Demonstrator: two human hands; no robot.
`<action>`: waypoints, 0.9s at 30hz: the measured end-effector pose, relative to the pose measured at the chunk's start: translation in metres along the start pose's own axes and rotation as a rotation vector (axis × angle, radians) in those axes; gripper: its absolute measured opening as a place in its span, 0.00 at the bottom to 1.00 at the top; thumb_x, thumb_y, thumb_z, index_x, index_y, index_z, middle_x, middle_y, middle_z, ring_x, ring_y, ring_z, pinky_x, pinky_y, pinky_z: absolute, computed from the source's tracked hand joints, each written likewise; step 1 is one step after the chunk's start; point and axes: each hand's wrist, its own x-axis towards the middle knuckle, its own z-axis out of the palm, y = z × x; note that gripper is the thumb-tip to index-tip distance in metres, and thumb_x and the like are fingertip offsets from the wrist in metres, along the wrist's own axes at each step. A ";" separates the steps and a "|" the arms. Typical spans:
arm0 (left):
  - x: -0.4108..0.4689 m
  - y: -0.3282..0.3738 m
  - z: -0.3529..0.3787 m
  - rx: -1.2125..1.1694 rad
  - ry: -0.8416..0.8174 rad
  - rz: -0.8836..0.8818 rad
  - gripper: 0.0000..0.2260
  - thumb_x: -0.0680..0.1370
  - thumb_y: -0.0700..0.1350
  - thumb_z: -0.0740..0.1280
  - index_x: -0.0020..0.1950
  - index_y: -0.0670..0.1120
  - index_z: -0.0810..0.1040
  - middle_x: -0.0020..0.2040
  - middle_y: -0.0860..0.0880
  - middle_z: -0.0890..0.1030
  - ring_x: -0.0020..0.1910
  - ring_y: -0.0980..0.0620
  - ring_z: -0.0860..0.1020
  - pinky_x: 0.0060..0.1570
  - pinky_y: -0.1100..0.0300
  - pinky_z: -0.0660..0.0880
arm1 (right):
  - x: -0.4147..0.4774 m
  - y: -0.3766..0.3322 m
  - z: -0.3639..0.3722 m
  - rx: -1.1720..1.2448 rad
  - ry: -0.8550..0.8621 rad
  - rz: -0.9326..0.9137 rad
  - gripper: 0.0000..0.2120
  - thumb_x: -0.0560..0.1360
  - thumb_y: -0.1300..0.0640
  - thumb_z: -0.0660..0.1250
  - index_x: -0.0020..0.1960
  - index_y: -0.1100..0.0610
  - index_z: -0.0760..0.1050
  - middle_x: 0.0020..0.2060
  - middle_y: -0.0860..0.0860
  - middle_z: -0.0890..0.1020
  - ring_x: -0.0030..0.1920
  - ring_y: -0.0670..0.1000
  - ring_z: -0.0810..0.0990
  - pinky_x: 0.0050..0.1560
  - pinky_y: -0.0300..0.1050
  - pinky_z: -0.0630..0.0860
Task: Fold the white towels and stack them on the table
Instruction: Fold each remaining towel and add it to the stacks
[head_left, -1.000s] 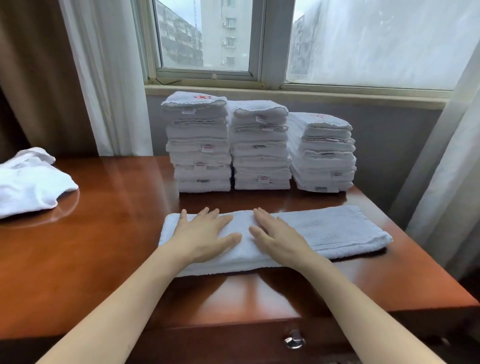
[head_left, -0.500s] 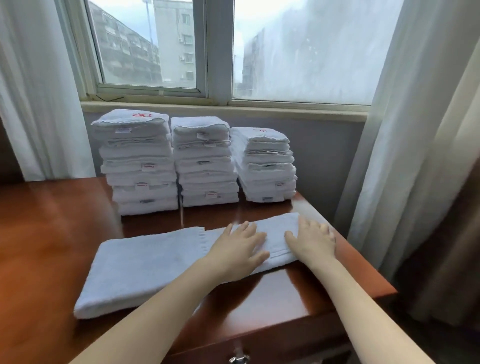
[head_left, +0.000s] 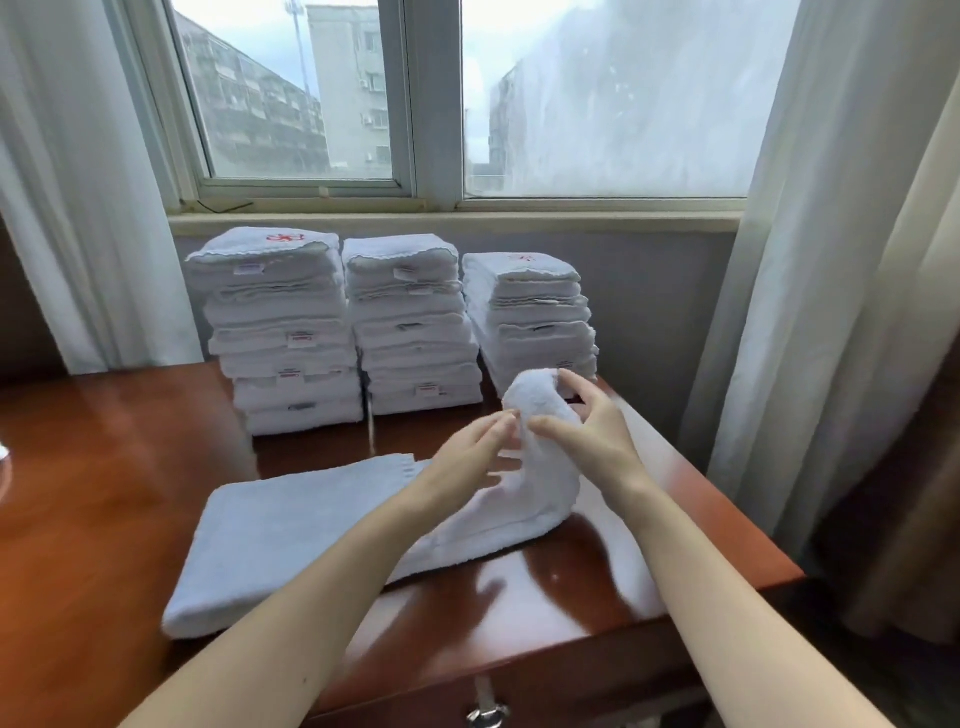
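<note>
White, mid-fold. Pinched the raised right end of the towel with left hand and right hand, fingers curled into cloth; left the rest flat on the table. Probably needed carrying leftward next, edges matched.

- The long towel was plain white with a faint bluish cast.
- The towel stacks were white, with small labels, some printed in red.
- An emblem atop the left stack was red.
- The bench was glossy reddish-brown.
- The curtains were off-white.
- The wall was grey.
</note>
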 end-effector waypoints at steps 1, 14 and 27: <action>-0.003 0.011 -0.007 -0.051 0.019 -0.038 0.13 0.83 0.58 0.56 0.60 0.58 0.78 0.55 0.52 0.84 0.51 0.55 0.84 0.48 0.61 0.80 | -0.003 -0.008 0.005 0.110 -0.031 -0.014 0.31 0.71 0.64 0.74 0.72 0.55 0.71 0.59 0.49 0.81 0.58 0.48 0.81 0.60 0.44 0.78; -0.085 0.040 -0.125 -0.115 0.226 -0.024 0.24 0.82 0.62 0.53 0.62 0.49 0.80 0.54 0.45 0.85 0.53 0.46 0.84 0.45 0.56 0.82 | -0.024 -0.089 0.122 0.358 -0.331 -0.053 0.38 0.64 0.55 0.77 0.70 0.47 0.66 0.56 0.52 0.80 0.55 0.50 0.82 0.55 0.46 0.80; -0.137 -0.017 -0.192 0.034 0.367 -0.414 0.36 0.71 0.77 0.52 0.68 0.57 0.76 0.69 0.48 0.76 0.67 0.46 0.75 0.66 0.43 0.72 | -0.060 -0.065 0.212 0.164 -0.687 0.119 0.24 0.78 0.46 0.67 0.70 0.53 0.68 0.52 0.53 0.81 0.40 0.46 0.83 0.37 0.41 0.78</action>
